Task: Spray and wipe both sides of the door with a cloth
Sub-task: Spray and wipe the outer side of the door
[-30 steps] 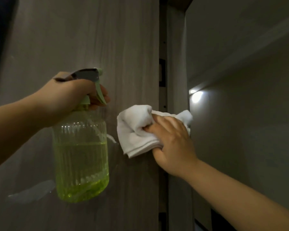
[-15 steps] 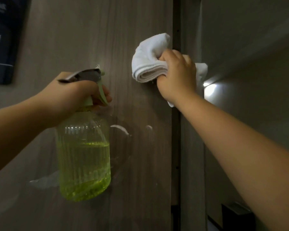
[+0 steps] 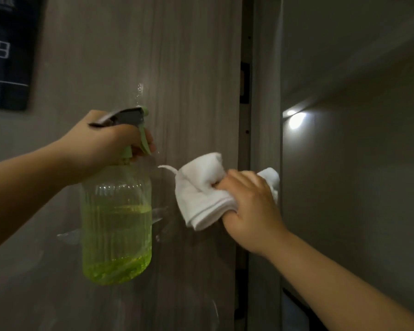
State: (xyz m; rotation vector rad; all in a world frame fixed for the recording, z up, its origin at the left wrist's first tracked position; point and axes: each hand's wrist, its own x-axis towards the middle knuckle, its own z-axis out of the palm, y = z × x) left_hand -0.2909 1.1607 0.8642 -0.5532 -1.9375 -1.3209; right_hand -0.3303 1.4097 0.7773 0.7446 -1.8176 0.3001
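A grey-brown wood-grain door fills the view in front of me. My left hand grips the trigger head of a clear green spray bottle, about a third full of yellow-green liquid, held upright close to the door. My right hand presses a folded white cloth flat against the door near its right edge, at about the bottle's shoulder height. Wet streaks glint on the door beside and below the bottle.
The door's edge and grey frame run vertically just right of the cloth. A dark number plaque hangs at the upper left. A grey wall with a small bright light spot lies to the right.
My right hand has swept the cloth down the door from high near the right edge to mid height, after going up from there before. The bottle has stayed in place.
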